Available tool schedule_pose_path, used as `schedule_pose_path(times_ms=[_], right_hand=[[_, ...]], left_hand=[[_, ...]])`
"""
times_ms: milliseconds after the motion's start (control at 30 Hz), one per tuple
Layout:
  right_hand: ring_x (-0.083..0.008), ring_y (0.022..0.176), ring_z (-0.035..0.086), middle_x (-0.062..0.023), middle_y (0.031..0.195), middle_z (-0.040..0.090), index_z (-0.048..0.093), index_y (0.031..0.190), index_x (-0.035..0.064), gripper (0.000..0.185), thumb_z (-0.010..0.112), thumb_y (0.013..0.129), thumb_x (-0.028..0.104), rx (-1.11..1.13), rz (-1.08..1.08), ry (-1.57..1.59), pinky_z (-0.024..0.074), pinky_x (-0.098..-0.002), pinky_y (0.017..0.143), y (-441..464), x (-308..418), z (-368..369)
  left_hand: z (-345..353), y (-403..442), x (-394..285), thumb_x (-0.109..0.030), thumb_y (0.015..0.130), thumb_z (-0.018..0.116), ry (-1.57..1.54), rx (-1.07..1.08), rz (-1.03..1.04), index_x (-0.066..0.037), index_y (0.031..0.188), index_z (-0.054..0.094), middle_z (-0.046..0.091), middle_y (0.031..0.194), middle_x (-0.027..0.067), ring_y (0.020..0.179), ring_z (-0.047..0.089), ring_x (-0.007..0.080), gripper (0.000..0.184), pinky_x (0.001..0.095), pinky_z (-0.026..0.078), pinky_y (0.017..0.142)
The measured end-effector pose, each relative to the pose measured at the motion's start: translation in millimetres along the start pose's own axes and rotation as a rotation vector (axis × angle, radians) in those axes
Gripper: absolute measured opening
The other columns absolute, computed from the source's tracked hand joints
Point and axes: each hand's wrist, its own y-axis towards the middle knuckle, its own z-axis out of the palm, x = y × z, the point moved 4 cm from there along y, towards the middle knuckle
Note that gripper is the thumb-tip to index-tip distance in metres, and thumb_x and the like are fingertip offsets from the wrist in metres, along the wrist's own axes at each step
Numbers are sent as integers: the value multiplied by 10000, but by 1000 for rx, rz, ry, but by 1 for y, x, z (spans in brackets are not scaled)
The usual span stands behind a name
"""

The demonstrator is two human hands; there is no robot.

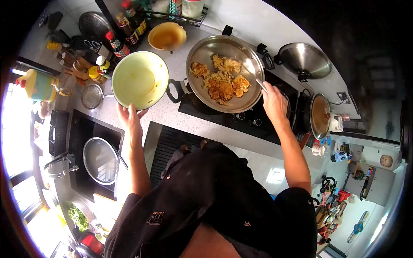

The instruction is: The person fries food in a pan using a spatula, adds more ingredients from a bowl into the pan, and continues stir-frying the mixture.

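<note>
My left hand (130, 117) grips the near rim of a pale green bowl (142, 77), which is tilted and holds only a few yellowish traces. To its right is a wide steel wok (202, 92) on the black stovetop, with browned pieces of fried egg (221, 90) in its middle. Over the wok's right edge, my right hand (274, 101) is closed around a thin utensil (261, 85). Just a short pale length of that utensil shows, so its kind is unclear.
A yellowish bowl (167, 36) and sauce bottles (116, 45) stand behind the green bowl. A strainer (91, 96) lies left of it. The sink (77, 142) holds a round pan (100, 161). Another lidded pot (320, 116) stands on the right.
</note>
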Motion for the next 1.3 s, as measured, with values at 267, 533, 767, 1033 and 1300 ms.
schedule_pose_path(times_ms=[267,533,767,1033,1300], right_hand=[[-402,947,677,-194,1044,704,656,1212,93,275,593,989,242,-50,-4,228,543,-467,791,-4,7,-20],[-437,948,670,-222,1016,711,663,1174,80,267,572,996,257,132,127,98,529,-515,786,8,3,0],[-447,938,661,-232,994,703,662,1170,79,268,566,998,260,58,58,308,519,-528,785,7,2,-15],[-446,948,662,-216,997,709,662,1178,89,276,570,997,275,27,35,239,524,-515,804,16,-17,-38],[-444,953,682,-259,963,707,715,967,6,244,605,934,221,288,57,-246,542,-520,855,69,-22,-85]], left_hand=[[3,-2,1,-107,1031,512,-55,71,2,-75,1384,403,589,1282,149,1026,690,249,370,371,653,730],[40,-10,-23,-138,1046,501,-150,160,6,-101,1468,334,579,1298,125,1025,693,217,455,350,644,771],[58,-15,-20,-127,1046,490,-217,231,-77,-84,1480,294,591,1270,124,1033,691,211,478,340,639,790],[55,-9,-7,-87,1026,489,-131,159,-87,-54,1430,363,585,1277,140,1057,686,252,425,368,646,803],[29,-4,0,-87,1016,511,-73,64,-49,-46,1407,377,524,1358,145,1128,651,270,415,408,644,818]])
